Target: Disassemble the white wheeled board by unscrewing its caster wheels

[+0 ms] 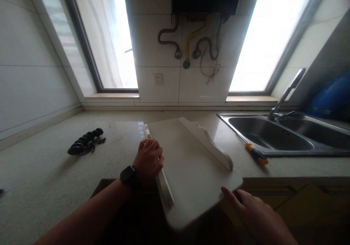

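Note:
A white panel (188,164) with rounded corners lies partly over the counter, its near part jutting past the front edge. Along its left side runs a narrow white rail (166,190). A curved, wavy-edged white piece (209,143) lies slantwise on its right half; whether it is fixed there I cannot tell. My left hand (149,157), wearing a black watch on the wrist, is closed around the left rail. With the thumb on top and the fingers mostly hidden beneath, my right hand (250,205) grips the panel's near right corner.
A row of black discs or rings (86,141) lies at left beside small dark bits. A yellow-and-black screwdriver-like handle (256,154) rests against the steel sink (262,151). The faucet (288,90) stands behind it. Pipes (188,41) hang on the wall.

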Tool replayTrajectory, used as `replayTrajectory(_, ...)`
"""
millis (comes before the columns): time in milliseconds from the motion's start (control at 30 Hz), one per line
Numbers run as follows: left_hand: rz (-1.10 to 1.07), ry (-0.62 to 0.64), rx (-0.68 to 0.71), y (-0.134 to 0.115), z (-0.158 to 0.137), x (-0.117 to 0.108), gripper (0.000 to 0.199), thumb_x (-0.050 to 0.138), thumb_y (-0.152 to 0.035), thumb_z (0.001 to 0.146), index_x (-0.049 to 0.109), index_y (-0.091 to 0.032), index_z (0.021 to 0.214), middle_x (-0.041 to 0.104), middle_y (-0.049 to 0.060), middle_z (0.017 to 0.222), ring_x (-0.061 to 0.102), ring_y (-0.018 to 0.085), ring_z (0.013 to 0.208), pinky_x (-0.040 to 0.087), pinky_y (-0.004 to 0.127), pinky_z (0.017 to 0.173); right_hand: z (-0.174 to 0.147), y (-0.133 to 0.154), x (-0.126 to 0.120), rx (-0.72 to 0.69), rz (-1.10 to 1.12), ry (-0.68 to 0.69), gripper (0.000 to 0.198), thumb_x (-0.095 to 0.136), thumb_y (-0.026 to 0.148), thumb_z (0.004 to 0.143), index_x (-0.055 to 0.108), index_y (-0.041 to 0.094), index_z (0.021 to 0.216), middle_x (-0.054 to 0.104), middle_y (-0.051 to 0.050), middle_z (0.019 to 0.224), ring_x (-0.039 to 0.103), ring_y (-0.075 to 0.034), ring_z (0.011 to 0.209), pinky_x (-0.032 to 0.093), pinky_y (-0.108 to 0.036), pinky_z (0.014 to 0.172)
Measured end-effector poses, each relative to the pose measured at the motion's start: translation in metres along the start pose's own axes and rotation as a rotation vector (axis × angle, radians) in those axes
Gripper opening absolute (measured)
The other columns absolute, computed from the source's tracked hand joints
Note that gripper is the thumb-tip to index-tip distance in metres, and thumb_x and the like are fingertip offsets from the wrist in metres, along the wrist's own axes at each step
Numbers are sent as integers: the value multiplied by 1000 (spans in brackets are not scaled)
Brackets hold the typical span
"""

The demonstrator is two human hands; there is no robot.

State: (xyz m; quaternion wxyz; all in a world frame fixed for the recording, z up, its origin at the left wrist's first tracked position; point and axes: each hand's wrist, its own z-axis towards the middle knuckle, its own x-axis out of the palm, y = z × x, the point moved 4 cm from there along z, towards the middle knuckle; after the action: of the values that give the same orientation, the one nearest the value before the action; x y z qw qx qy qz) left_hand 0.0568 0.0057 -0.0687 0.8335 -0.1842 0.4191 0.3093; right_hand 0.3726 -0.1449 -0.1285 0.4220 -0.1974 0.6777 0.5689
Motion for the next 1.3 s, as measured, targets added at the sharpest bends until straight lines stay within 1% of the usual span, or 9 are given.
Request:
replayTrajectory(67, 18, -4, 4, -4, 0, -1, 16, 49, -26, 87, 53, -19, 73, 54, 7, 88, 51, 27, 95, 37, 51, 96, -11, 15, -7, 44, -213, -34, 59, 36, 77, 89, 69, 28, 80, 76, -13, 78, 74, -39, 74, 55, -55, 67)
replayTrajectory(167, 38, 4, 31, -12, 2, -3, 16, 49, -26, 85, 53, -20, 71, 54, 8, 86, 52, 27, 93, 37, 51, 95, -34, 53, 8, -444, -257, -214, 56, 52, 70, 86, 69, 27, 118, 72, -16, 122, 69, -40, 112, 56, -55, 89)
replayTrajectory(233, 60, 21, 44, -17, 3, -5, 16, 49, -26, 84, 54, -20, 71, 54, 8, 85, 52, 27, 91, 38, 51, 94, -48, 65, 36, -776, -312, -199, 80, 62, 69, 81, 48, 29, 149, 59, -14, 146, 62, -39, 126, 55, -53, 95)
replayTrajectory(300, 88, 40, 42, -21, 4, -6, 16, 51, -27, 84, 56, -19, 71, 55, 8, 86, 52, 27, 92, 38, 51, 94, -53, 64, 60, -910, -364, -187, 98, 62, 69, 81, 24, 31, 162, 50, -13, 154, 57, -39, 132, 54, -54, 98)
replayTrajectory(400, 117, 60, 27, -25, 4, -7, 16, 53, -27, 86, 59, -19, 74, 56, 8, 88, 52, 27, 94, 37, 50, 95, -45, 57, 76, -888, -407, -129, 100, 59, 67, 85, 12, 27, 165, 39, -14, 160, 48, -40, 141, 46, -60, 107)
replayTrajectory(600, 126, 49, -10, -29, 5, -5, 24, 52, -35, 93, 62, -19, 79, 59, 10, 91, 53, 30, 96, 36, 54, 96, -18, 59, 52, -659, -220, 69, 58, 51, 54, 98, 43, 39, 153, 40, 0, 161, 38, -30, 149, 24, -59, 124)
replayTrajectory(767, 81, -14, -25, -31, 4, -4, 24, 51, -43, 97, 62, -22, 92, 63, 10, 93, 54, 30, 94, 35, 55, 93, 16, 61, 34, -568, -130, 158, 46, 45, 55, 100, 59, 39, 141, 46, 2, 158, 35, -29, 151, 13, -59, 126)
replayTrajectory(967, -56, -49, -39, -28, 1, -6, 42, 59, -40, 91, 52, -20, 128, 70, 9, 107, 59, 30, 100, 31, 53, 98, 64, 57, 22, -588, -167, 222, 49, 46, 58, 99, 60, 36, 140, 46, -1, 159, 32, -29, 152, 11, -57, 126)
replayTrajectory(1300, -327, -58, -21, -24, 0, -16, 71, 58, -18, 87, 30, -27, 152, 70, 8, 122, 66, 25, 106, 38, 47, 98, 147, 40, 18, -656, -127, 348, 51, 52, 59, 96, 58, 40, 143, 41, 2, 162, 25, -30, 154, 8, -55, 126)
